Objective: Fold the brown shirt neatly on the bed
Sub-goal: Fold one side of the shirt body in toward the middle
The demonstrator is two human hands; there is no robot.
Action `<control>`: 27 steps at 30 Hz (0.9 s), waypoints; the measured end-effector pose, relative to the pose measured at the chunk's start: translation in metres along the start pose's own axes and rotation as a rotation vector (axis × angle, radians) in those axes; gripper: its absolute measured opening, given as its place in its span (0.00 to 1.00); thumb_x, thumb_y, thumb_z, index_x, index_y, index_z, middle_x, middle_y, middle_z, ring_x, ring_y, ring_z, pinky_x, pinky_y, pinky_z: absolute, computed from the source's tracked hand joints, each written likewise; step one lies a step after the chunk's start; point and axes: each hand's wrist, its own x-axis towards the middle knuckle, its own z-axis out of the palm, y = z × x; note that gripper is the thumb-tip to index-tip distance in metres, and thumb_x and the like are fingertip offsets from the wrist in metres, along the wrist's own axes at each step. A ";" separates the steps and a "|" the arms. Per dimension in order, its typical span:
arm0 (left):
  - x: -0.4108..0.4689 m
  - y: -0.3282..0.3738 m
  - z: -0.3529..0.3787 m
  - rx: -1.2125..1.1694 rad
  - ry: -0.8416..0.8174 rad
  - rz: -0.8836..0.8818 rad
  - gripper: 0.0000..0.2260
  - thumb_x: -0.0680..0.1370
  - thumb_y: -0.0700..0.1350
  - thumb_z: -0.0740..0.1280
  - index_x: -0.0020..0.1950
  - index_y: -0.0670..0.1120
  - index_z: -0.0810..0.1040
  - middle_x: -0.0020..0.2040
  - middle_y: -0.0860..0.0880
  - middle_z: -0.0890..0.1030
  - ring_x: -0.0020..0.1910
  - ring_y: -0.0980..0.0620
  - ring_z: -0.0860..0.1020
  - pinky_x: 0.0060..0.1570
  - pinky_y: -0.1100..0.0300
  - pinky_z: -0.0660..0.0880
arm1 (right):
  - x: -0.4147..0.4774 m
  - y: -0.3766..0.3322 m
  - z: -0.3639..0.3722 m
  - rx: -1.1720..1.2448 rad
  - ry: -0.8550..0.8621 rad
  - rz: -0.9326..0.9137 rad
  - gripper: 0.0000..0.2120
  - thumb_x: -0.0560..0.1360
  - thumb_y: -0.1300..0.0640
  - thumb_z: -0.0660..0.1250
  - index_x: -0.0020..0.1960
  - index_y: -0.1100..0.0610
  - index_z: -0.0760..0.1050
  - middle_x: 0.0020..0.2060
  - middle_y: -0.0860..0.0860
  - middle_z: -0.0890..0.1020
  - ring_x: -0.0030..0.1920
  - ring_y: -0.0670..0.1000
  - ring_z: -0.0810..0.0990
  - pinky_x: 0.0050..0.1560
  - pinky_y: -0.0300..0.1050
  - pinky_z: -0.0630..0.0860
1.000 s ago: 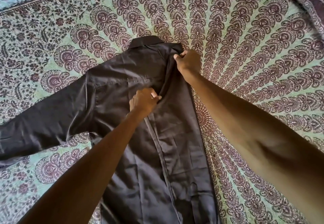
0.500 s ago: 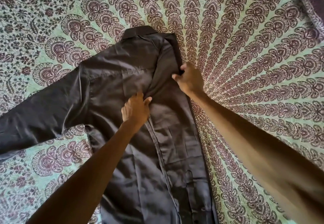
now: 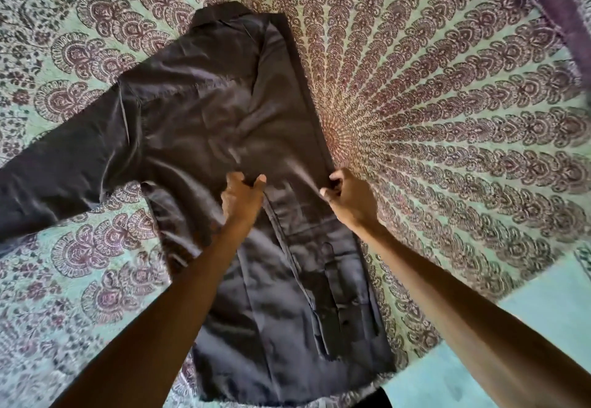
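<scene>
Here the brown shirt [image 3: 208, 120] lies on the bed [image 3: 447, 120]; the left hand [image 3: 243, 198] grips its middle, and the right hand [image 3: 350, 199] pinches its right edge.

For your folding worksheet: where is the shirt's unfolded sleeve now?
Head view: the sleeve lies spread on the bedspread toward the left edge, left of the left hand.

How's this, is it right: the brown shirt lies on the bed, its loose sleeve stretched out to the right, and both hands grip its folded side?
No. The head view shows the sleeve stretched out to the left, not the right. Otherwise yes: the shirt lies on the bed, and left hand and right hand grip its folded side.
</scene>
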 end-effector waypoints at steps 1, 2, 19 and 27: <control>-0.007 -0.013 0.008 0.040 -0.054 -0.008 0.20 0.76 0.55 0.67 0.58 0.41 0.73 0.50 0.42 0.81 0.50 0.42 0.80 0.50 0.53 0.76 | -0.015 0.008 0.002 -0.009 0.000 0.012 0.16 0.74 0.47 0.69 0.58 0.55 0.75 0.48 0.54 0.85 0.46 0.56 0.83 0.44 0.53 0.80; -0.016 -0.023 0.014 0.059 -0.098 0.005 0.19 0.75 0.57 0.67 0.53 0.42 0.76 0.47 0.41 0.82 0.49 0.40 0.81 0.50 0.50 0.78 | -0.030 0.016 0.003 -0.015 0.003 0.023 0.16 0.75 0.48 0.69 0.57 0.55 0.75 0.48 0.54 0.85 0.46 0.56 0.83 0.44 0.52 0.80; -0.137 -0.133 0.062 0.002 -0.264 0.024 0.11 0.70 0.50 0.73 0.40 0.46 0.75 0.34 0.46 0.82 0.39 0.44 0.84 0.42 0.46 0.81 | -0.187 0.110 0.038 -0.035 -0.057 0.288 0.12 0.71 0.48 0.73 0.49 0.55 0.79 0.44 0.55 0.85 0.47 0.57 0.83 0.43 0.45 0.74; -0.127 -0.141 0.051 -0.123 -0.175 0.032 0.12 0.65 0.58 0.72 0.40 0.56 0.73 0.36 0.48 0.82 0.38 0.41 0.84 0.42 0.41 0.81 | -0.201 0.102 0.039 -0.106 0.193 0.110 0.16 0.72 0.49 0.72 0.55 0.54 0.73 0.45 0.54 0.82 0.45 0.57 0.81 0.39 0.44 0.70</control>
